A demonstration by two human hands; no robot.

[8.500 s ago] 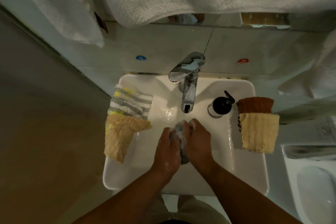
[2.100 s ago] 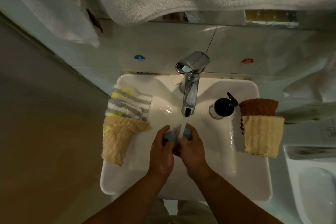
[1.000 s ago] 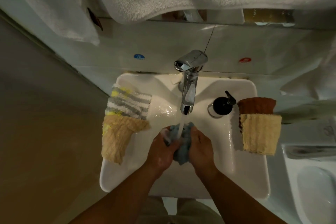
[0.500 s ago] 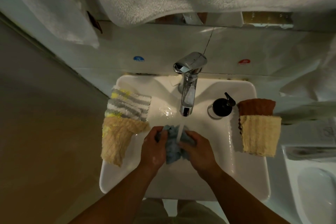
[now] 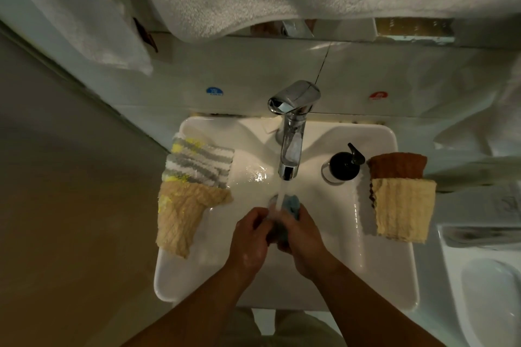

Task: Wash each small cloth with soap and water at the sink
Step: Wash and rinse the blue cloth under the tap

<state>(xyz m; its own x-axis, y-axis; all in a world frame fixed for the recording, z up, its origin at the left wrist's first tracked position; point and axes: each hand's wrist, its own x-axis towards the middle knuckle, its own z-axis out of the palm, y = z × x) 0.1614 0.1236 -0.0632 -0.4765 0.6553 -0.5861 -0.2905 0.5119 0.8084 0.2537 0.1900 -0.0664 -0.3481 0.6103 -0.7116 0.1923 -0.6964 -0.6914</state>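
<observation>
White glazed sink sits under a chrome tap with water running. Compared with half a second ago, the blue cloth is bunched tighter, and both hands have moved closer together beneath the stream. The left hand and right hand each clench the cloth, fingers curled and knuckles up. A fluffy striped cloth and a waffle-textured tan cloth drape the left rim. A brown cloth and a ribbed yellow cloth lie on the right rim, beside a round black soap dispenser.
</observation>
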